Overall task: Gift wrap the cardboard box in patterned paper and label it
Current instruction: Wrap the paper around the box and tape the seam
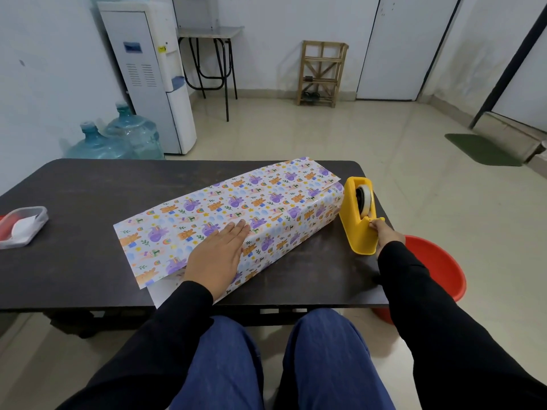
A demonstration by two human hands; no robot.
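A long box covered in patterned paper (266, 202) with purple and orange cartoon animals lies diagonally on the dark table (88, 184). The cardboard itself is hidden under the paper. My left hand (219, 255) presses flat on the top fold near the box's near end, fingers straight. Loose paper ends stick out at both ends. A yellow tape dispenser (358, 214) stands right of the box. My right hand (384, 232) pinches the tape end at the dispenser's front cutter.
A clear plastic container (22, 226) holding white and red items sits at the table's left edge. A red bucket (438, 267) stands on the floor right of the table. Water bottles (118, 137) and a dispenser are behind the table.
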